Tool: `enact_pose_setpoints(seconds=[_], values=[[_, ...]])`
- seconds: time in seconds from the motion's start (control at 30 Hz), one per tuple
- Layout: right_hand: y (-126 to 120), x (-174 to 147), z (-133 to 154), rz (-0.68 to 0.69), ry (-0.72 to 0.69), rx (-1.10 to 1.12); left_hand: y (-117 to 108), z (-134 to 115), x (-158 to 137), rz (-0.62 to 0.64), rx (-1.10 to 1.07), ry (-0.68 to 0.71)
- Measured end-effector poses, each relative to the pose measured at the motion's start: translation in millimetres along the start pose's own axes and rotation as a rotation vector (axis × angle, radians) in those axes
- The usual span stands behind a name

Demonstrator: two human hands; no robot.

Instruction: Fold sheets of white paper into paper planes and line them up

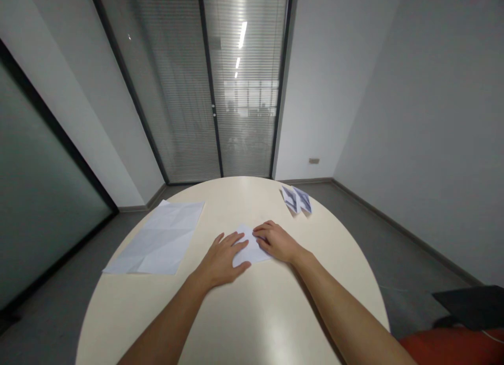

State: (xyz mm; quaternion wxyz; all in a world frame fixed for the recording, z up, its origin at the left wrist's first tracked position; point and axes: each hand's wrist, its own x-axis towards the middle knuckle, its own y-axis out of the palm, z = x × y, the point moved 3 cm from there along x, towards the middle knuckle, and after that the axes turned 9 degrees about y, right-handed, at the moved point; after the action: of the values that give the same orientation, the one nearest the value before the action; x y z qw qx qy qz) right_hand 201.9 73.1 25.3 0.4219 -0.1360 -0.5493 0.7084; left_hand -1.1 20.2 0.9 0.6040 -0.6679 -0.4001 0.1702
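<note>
A small white piece of paper [252, 253] lies flat on the table between my hands. My left hand [225, 257] is open, its fingers spread over the paper's left side and the thumb at the lower left edge. On the upper right side, my right hand [276, 240] has its fingers bent and drawn together, touching the paper near its edge. Part of the paper is hidden under the fingers of both hands.
A large creased white sheet [161, 239] lies at the left of the round cream table [244, 317]. Two folded printed paper pieces [297, 200] stand near the far right edge. A dark flat object [470, 306] sits on something red beyond the table, at lower right.
</note>
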Motion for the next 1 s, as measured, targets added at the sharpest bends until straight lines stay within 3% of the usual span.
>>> enact_pose_setpoints(seconds=[0.27, 0.53, 1.0], values=[[3.7, 0.7, -0.9, 0.008, 0.025, -0.017, 2.3, 2.0, -0.4, 0.016, 0.019, -0.017], [4.7, 0.0, -4.1, 0.005, 0.026, 0.006, -1.4, 2.2, -0.3, -0.058, 0.025, 0.031], [4.4, -0.7, 1.2, 0.013, -0.002, 0.059, 0.7, 6.4, -0.1, 0.0, 0.022, -0.014]])
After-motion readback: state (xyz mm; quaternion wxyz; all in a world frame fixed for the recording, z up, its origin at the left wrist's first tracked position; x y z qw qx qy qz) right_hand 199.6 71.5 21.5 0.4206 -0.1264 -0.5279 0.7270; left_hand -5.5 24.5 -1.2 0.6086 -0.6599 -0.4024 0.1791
